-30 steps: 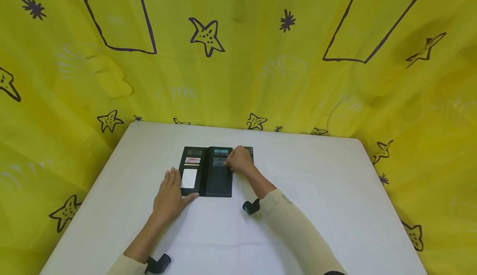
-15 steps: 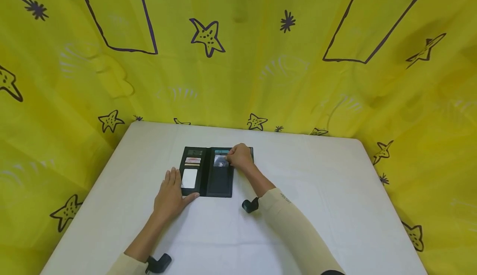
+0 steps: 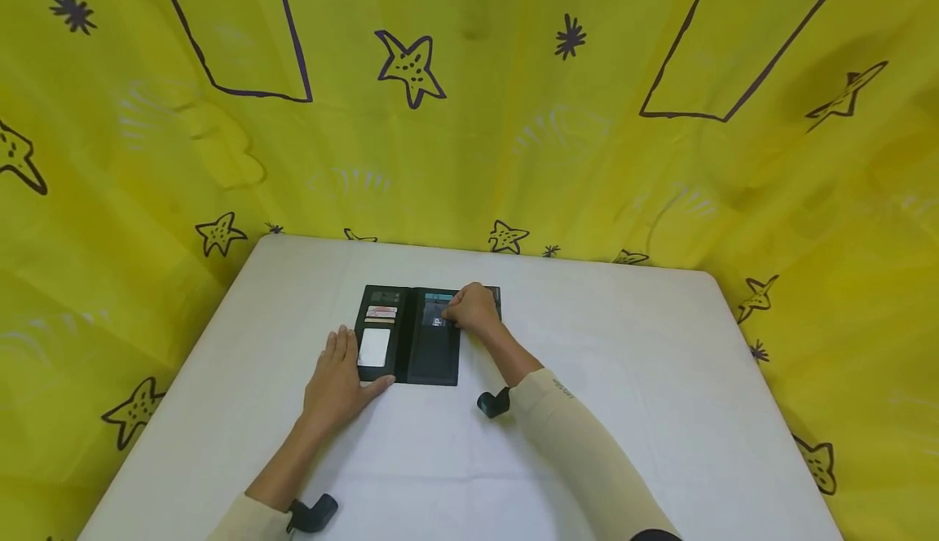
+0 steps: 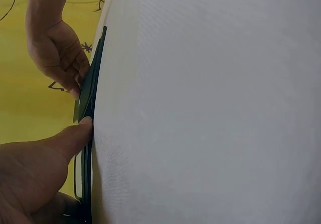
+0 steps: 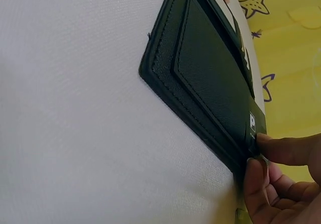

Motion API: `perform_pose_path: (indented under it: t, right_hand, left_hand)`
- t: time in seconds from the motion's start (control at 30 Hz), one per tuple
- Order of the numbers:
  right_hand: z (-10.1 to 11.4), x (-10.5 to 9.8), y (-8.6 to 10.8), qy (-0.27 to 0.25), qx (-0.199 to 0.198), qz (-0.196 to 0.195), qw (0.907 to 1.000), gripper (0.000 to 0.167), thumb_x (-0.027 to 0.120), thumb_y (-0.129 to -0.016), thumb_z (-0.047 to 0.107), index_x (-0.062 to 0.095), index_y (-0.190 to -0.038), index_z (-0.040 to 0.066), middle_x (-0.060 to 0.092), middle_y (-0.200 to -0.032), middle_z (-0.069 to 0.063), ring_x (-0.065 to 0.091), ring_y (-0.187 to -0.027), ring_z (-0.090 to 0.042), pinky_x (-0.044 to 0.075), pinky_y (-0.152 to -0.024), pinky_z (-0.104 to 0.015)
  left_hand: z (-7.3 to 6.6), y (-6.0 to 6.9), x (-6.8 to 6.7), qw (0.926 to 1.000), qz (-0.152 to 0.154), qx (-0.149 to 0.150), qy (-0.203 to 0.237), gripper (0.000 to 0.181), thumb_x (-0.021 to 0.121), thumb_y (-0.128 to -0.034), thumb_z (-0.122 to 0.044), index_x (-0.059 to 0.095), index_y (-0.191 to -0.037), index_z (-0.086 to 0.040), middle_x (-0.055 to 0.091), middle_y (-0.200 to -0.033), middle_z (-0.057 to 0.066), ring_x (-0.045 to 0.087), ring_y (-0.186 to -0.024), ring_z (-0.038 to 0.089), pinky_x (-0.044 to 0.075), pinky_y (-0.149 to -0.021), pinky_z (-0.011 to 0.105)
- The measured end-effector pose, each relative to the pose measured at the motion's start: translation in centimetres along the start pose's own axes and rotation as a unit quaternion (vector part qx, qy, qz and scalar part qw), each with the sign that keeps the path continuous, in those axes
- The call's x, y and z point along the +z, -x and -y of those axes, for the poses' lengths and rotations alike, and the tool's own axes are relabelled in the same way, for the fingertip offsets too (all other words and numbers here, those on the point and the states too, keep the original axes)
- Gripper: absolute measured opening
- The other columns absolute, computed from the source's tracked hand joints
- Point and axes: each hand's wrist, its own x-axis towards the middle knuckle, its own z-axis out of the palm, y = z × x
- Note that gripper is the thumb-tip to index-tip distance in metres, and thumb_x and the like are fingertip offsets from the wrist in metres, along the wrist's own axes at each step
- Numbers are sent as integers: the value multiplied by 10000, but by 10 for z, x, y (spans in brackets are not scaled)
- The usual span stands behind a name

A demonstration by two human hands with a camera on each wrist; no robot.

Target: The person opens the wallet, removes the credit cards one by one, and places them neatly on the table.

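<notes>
A dark wallet (image 3: 433,358) lies unfolded on the white table, cards showing in its left panel, among them a white one (image 3: 374,348). My left hand (image 3: 336,386) rests flat with its fingers along the wallet's left edge and the thumb on the lower edge. At the upper part of the middle panel, my right hand (image 3: 473,310) pinches a dark card (image 3: 434,313) with white marks. The right wrist view shows thumb and finger of the right hand (image 5: 286,171) on that card (image 5: 253,123) at the panel's edge.
The white table (image 3: 587,337) extends around the wallet on all sides. Behind and beside it hangs a yellow curtain (image 3: 469,142) with drawn stars and frames. Each wrist carries a small black device, the right one (image 3: 494,403) just above the table.
The card between my right fingers has come into clearer view over the panel, its white marks now showing, and its tilt has altered slightly. My left hand has stayed in place.
</notes>
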Motion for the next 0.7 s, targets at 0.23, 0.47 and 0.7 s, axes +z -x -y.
perform_pose_path:
  t: [0.23, 0.47, 0.7]
  right_hand:
    - [-2, 3, 1, 232, -105, -68, 9997, 193, 863, -856, 49, 695, -765, 25, 659, -718, -53, 597, -628, -157, 479, -563, -260]
    - [-3, 5, 1, 360, -149, -151, 9991, 208, 860, -862, 56, 685, -752, 34, 658, -768, -54, 602, -717, -205, 505, -612, -309]
    - [-2, 4, 1, 483, -148, -152, 9986, 187, 866, -862, 76, 705, -780, 26, 695, -833, -73, 624, -766, -216, 547, -670, -344]
  left_hand:
    - [-1, -1, 1, 10000, -12, -9, -26, 1116, 798, -881, -485, 237, -1558, 200, 186, -1659, 365, 146, -1550, 519, 228, -1228, 607]
    - [-2, -2, 2, 9999, 30, -43, -116, 1209, 777, -875, -591, 185, -1567, 204, 141, -1666, 365, 124, -1556, 515, 231, -1233, 594]
    - [-7, -2, 2, 9997, -34, -71, -233, 1249, 784, -854, -616, 184, -1549, 231, 152, -1652, 393, 138, -1547, 532, 223, -1235, 599]
